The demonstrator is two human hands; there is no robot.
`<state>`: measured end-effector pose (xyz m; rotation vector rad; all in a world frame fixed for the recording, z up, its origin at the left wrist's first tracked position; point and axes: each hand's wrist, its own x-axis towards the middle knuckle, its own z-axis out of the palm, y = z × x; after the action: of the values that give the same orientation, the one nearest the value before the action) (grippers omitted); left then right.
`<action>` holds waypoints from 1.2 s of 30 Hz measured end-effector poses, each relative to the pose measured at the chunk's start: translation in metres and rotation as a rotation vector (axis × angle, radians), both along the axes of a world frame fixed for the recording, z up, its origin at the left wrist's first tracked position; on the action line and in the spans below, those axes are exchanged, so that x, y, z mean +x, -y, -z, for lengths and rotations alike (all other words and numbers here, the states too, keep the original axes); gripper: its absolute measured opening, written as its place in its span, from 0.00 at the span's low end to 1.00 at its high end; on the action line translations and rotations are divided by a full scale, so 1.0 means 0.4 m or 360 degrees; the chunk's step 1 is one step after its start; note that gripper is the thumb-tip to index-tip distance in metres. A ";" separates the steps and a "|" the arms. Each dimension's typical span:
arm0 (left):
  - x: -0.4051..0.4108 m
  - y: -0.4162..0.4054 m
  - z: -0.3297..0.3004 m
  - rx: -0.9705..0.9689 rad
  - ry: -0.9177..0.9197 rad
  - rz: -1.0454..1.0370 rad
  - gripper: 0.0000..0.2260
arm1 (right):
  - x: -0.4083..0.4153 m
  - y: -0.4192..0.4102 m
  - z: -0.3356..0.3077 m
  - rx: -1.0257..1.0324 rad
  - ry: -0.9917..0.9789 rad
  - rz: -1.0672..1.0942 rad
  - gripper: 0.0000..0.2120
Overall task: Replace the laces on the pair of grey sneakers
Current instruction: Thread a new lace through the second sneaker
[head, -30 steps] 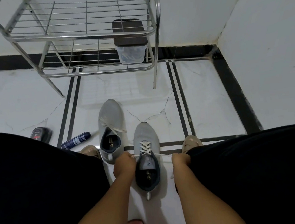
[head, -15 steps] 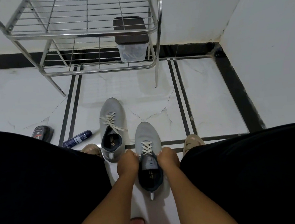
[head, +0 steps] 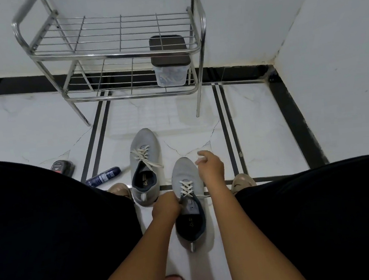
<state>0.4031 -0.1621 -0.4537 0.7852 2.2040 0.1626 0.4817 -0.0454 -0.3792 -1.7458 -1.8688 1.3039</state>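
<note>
Two grey sneakers stand on the white floor between my knees, toes pointing away from me. The left sneaker (head: 145, 163) has a loose cream lace (head: 143, 154) crossing its eyelets. The nearer right sneaker (head: 186, 175) has a cream lace (head: 186, 187) criss-crossed over its tongue. My left hand (head: 165, 206) is curled at the left side of this shoe's collar and pinches a lace end there. My right hand (head: 210, 166) hovers over the shoe's toe on the right side, fingers relaxed and holding nothing. A free lace end (head: 203, 196) runs out towards my right forearm.
A steel wire shoe rack (head: 113, 54) stands against the far wall, with a clear box with a dark lid (head: 170, 60) on its lower shelf. A blue spray can (head: 103, 176) and a dark polish container (head: 61, 167) lie left on the floor. Walls meet at the right.
My right hand let go of the lace and lifted forward past the shoe's toe. My left hand stayed at the collar. The camera tilted, showing more of the rack.
</note>
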 end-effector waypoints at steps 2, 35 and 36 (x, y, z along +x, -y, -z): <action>-0.011 0.007 0.001 0.0028 0.0043 -0.0074 0.07 | -0.001 0.037 0.019 -0.0077 0.0090 -0.0082 0.12; -0.041 0.043 0.112 0.0286 0.0643 -0.0710 0.14 | 0.015 0.210 0.101 -0.0137 0.0670 -0.0163 0.06; -0.041 0.044 0.113 0.0289 0.0650 -0.0709 0.13 | 0.015 0.208 0.101 -0.0146 0.0664 -0.0172 0.06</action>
<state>0.3867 -0.1795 -0.4989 0.3030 1.9523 0.6892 0.4877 -0.1286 -0.4198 -2.1236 -2.1766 1.1419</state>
